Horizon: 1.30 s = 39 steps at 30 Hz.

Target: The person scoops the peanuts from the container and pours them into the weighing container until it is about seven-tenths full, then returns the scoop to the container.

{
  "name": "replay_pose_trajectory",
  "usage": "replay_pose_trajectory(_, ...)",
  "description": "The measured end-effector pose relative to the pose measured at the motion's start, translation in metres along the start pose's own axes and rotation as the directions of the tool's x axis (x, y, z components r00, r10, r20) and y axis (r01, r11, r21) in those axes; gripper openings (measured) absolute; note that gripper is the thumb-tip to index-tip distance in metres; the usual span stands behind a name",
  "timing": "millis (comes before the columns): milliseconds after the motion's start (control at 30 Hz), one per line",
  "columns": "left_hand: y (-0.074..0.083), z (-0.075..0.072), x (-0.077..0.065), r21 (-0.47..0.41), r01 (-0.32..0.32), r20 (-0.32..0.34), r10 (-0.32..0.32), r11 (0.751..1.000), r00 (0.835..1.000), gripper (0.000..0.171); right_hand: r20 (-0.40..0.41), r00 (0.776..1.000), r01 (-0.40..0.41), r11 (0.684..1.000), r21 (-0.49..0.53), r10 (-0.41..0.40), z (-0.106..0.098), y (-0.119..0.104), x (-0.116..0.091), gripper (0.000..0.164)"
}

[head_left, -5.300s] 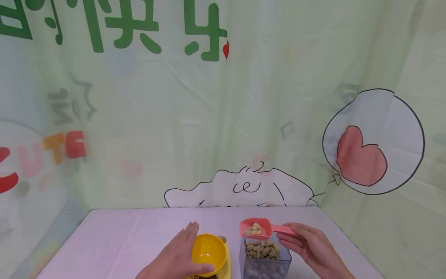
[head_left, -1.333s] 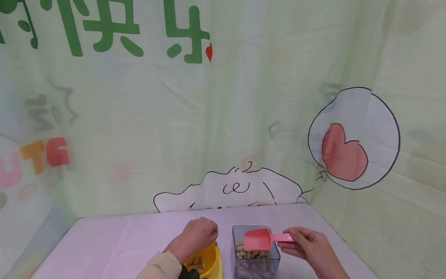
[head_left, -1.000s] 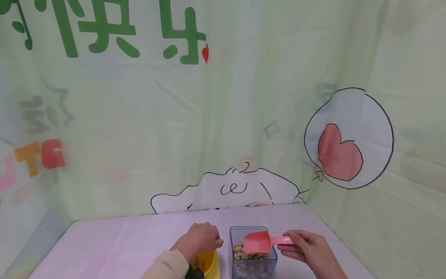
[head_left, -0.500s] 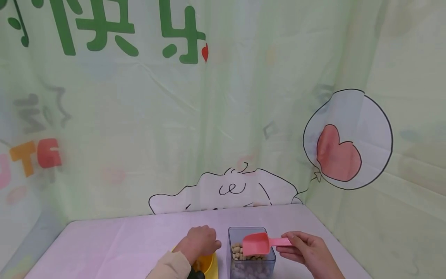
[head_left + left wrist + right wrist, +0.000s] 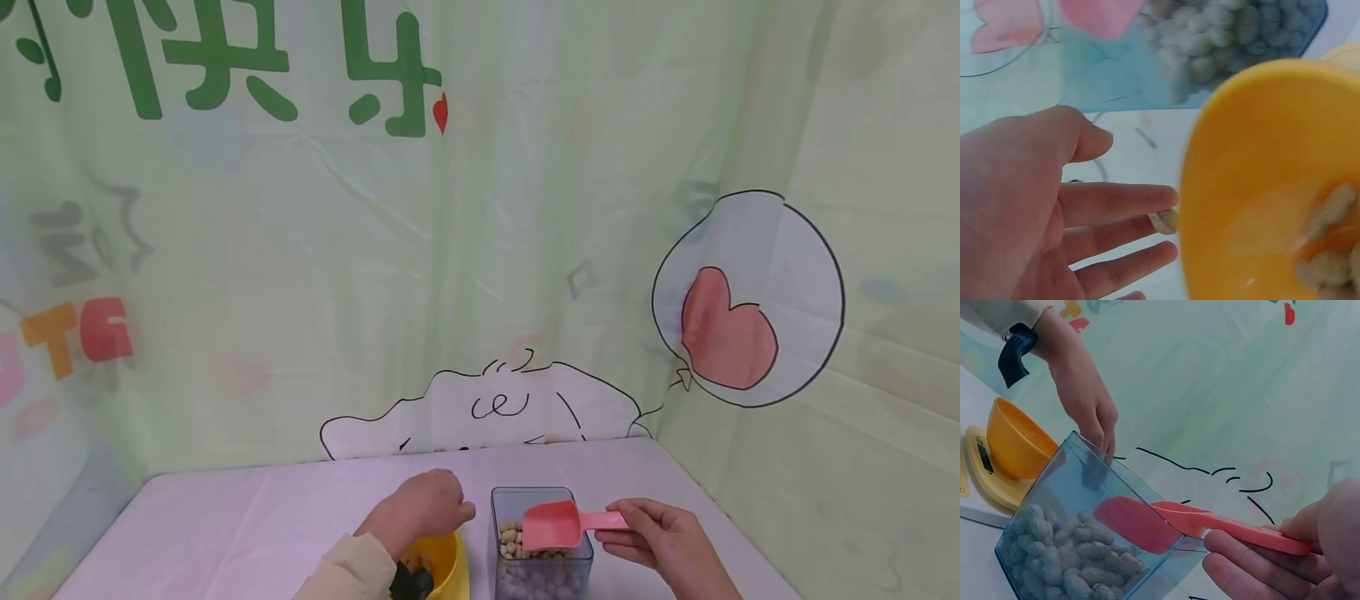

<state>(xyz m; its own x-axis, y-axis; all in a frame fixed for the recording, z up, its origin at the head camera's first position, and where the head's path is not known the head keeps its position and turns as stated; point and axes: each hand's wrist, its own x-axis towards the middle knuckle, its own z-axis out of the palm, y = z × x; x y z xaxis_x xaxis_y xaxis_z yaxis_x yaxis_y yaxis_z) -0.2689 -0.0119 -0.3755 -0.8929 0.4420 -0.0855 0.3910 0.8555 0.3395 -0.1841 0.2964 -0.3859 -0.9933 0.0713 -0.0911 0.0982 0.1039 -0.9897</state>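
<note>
My right hand (image 5: pixel 663 537) pinches the handle of a pink scoop (image 5: pixel 552 525) between thumb and fingers. The scoop's bowl is empty and hangs over a clear square container (image 5: pixel 546 579) of peanuts (image 5: pixel 1063 562). My left hand (image 5: pixel 420 508) reaches over the yellow bowl (image 5: pixel 450 554) with its fingers pointing down on the far side. In the left wrist view a single peanut (image 5: pixel 1164 221) shows between the index and middle fingertips, close beside the bowl's rim; the thumb stands apart from it. Several peanuts lie inside the bowl (image 5: pixel 1329 215).
The bowl stands on a yellow kitchen scale (image 5: pixel 997 481) with a small display. A pale cloth covers the table (image 5: pixel 247 533). Printed curtains (image 5: pixel 480 250) stand at the back and sides. A dark band (image 5: pixel 1017 353) circles my left wrist.
Earlier the scoop held peanuts and my left hand was beside the bowl, which looked empty; now the scoop is empty and peanuts are in the bowl. My left hand has just risen slightly.
</note>
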Motion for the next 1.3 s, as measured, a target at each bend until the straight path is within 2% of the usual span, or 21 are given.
replay_pose_trajectory(167,-0.008,-0.013,-0.014,-0.052,-0.022,0.011,0.023,0.998,1.0,0.034,0.008,1.0,0.006,1.0,-0.015,-0.006,0.001,0.0,0.002,0.048)
replay_pose_trajectory(267,-0.013,-0.018,-0.024,-0.059,-0.01,0.033,0.012,0.998,0.999,0.027,0.001,1.0,0.001,1.0,-0.023,-0.001,0.001,0.0,0.003,0.046)
replay_pose_trajectory(433,-0.017,-0.021,-0.041,-0.038,0.046,0.066,-0.043,0.998,0.997,0.026,0.0,1.0,0.0,1.0,-0.015,0.0,0.0,0.0,0.003,0.046)
replay_pose_trajectory(600,-0.017,-0.02,-0.053,-0.033,0.053,0.098,-0.05,0.998,0.994,0.024,0.0,1.0,0.001,1.0,-0.01,-0.001,0.002,-0.001,0.003,0.045)
replay_pose_trajectory(700,-0.018,-0.019,-0.055,-0.02,0.035,0.101,-0.033,0.999,0.994,0.027,-0.009,1.0,-0.007,1.0,-0.009,0.007,0.003,-0.001,0.003,0.045)
replay_pose_trajectory(867,-0.018,-0.018,-0.053,0.021,-0.038,0.039,0.037,0.999,0.999,0.024,-0.014,1.0,0.004,1.0,-0.026,-0.005,0.005,-0.004,0.002,0.047)
replay_pose_trajectory(967,-0.014,-0.016,-0.051,0.044,-0.09,-0.039,0.092,0.995,0.995,0.036,-0.015,1.0,0.011,0.999,-0.037,-0.012,0.007,-0.007,0.001,0.047)
replay_pose_trajectory(1100,-0.003,-0.009,-0.048,0.049,-0.138,-0.127,0.143,0.989,0.981,0.068,-0.054,0.999,0.004,0.999,-0.039,-0.006,0.011,-0.011,0.001,0.042)
replay_pose_trajectory(1200,0.007,-0.002,-0.045,0.019,-0.169,-0.148,0.17,0.985,0.974,0.088,-0.066,0.998,0.005,0.999,-0.049,-0.008,0.014,-0.015,0.002,0.04)
replay_pose_trajectory(1300,0.018,0.006,-0.041,0.006,-0.185,-0.138,0.184,0.983,0.973,0.099,-0.039,0.999,0.022,0.997,-0.073,-0.025,0.014,-0.019,0.003,0.04)
